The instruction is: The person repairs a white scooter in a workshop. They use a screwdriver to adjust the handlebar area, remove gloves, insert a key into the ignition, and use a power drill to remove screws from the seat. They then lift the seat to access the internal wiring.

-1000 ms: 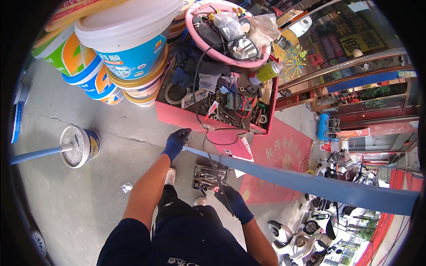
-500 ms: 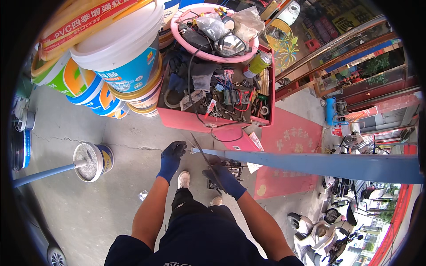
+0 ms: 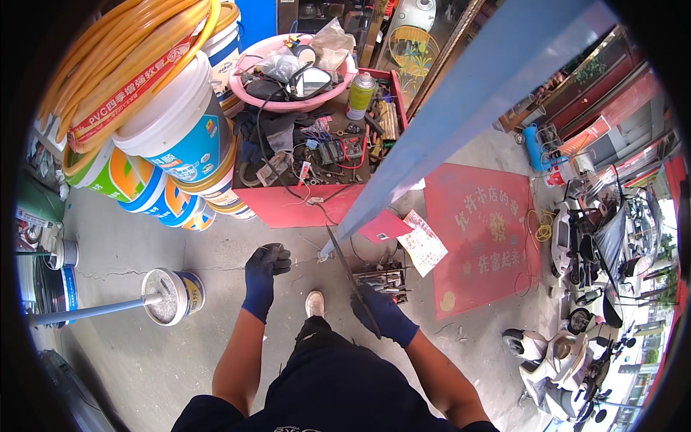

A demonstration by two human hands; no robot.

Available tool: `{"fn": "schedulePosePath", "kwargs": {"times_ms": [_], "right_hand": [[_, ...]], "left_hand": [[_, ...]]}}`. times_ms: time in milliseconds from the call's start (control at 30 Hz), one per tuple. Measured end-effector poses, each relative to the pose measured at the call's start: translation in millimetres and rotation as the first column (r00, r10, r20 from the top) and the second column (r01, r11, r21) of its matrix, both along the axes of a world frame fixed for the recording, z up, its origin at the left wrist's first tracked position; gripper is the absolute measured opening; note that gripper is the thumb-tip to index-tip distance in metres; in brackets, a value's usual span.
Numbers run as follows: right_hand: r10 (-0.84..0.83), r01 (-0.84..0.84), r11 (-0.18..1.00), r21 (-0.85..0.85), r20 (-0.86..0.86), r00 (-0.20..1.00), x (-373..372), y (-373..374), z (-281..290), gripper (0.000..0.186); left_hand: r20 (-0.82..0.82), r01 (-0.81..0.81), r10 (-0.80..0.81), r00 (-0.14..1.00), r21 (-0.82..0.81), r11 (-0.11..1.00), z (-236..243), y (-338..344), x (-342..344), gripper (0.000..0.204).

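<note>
A blue work glove with dark fingers covers each hand. My right hand [image 3: 383, 313] is closed around a long, thin, dark strip [image 3: 350, 277], which slants from the red cabinet's front down past my palm. What the strip is made of I cannot tell. To the left, my left hand [image 3: 265, 277] is held over the floor, its fingers loosely bent and pointing right; nothing shows in it. Between and beyond the hands stands a blue-grey pole [image 3: 432, 137], its lower end close to the strip's far tip. Beside my right hand lies an open tray of tools [image 3: 385, 279].
Ahead stands a red cabinet [image 3: 302, 205] with tools, a spray can [image 3: 360, 96] and a pink basin [image 3: 288, 106]. Stacked buckets [image 3: 183, 144] carry a coiled yellow hose [image 3: 137, 65] at left. A grit-filled bucket [image 3: 191, 294] holds another pole. Right: red mat [image 3: 479, 237], parked scooters [image 3: 561, 367].
My view has turned, and the pole now runs steeply from the upper right instead of nearly level. The strip stays in my right hand. My left hand's fingers now point more to the right.
</note>
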State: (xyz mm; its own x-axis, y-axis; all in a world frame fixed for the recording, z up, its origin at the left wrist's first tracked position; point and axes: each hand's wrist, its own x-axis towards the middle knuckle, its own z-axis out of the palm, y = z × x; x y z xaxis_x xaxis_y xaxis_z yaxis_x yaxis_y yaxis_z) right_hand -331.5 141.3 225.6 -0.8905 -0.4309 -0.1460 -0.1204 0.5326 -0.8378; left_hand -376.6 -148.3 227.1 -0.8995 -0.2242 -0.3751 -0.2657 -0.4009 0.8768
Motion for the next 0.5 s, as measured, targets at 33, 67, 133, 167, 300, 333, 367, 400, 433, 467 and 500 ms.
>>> {"fn": "schedulePosePath", "kwargs": {"times_ms": [33, 67, 133, 167, 300, 333, 367, 400, 433, 467, 500], "right_hand": [[-0.013, 0.014, 0.999, -0.037, 0.014, 1.000, 18, 27, 2, 0.025], [-0.020, 0.022, 0.997, -0.076, 0.028, 0.999, 33, 46, 20, 0.025], [-0.027, 0.014, 0.996, -0.091, -0.136, 0.990, 66, 88, 50, 0.033], [-0.023, 0.005, 0.998, -0.061, -0.309, 0.951, 85, 106, 59, 0.037], [-0.223, 0.271, 0.962, 0.032, -0.480, 0.848, 169, 177, 83, 0.046], [-0.291, 0.328, 0.944, 0.041, -0.368, 0.883, 192, 195, 97, 0.046], [-0.338, 0.388, 0.920, 0.053, -0.392, 0.856, 213, 215, 103, 0.046], [-0.388, 0.448, 0.892, 0.059, -0.410, 0.825, 234, 231, 106, 0.046], [-0.435, 0.508, 0.858, 0.069, -0.426, 0.793, 256, 247, 107, 0.046], [-0.494, 0.576, 0.817, 0.040, -0.467, 0.733, 276, 261, 106, 0.041], [-0.562, 0.643, 0.764, 0.063, -0.427, 0.709, 298, 273, 110, 0.040]], "left_hand": [[-0.033, 0.049, -0.049, 0.998, -0.001, 0.999, 12, 13, 8, 0.024], [-0.030, 0.082, -0.083, 0.996, -0.024, 0.996, 27, 29, 18, 0.026], [-0.065, 0.184, -0.186, 0.980, -0.037, 0.982, 47, 71, 34, 0.026], [-0.081, 0.238, -0.241, 0.967, -0.045, 0.970, 56, 93, 43, 0.026], [-0.121, 0.470, -0.475, 0.872, -0.070, 0.880, 80, 201, 80, 0.025], [-0.129, 0.509, -0.512, 0.849, -0.060, 0.859, 81, 228, 90, 0.024], [-0.156, 0.555, -0.558, 0.815, -0.071, 0.829, 84, 257, 99, 0.024], [-0.177, 0.600, -0.605, 0.776, -0.085, 0.795, 90, 284, 109, 0.024], [-0.196, 0.645, -0.650, 0.734, -0.095, 0.758, 94, 310, 120, 0.024], [-0.185, 0.665, -0.673, 0.716, -0.113, 0.738, 96, 338, 130, 0.023], [-0.181, 0.705, -0.714, 0.677, -0.122, 0.699, 100, 364, 139, 0.023]]}}
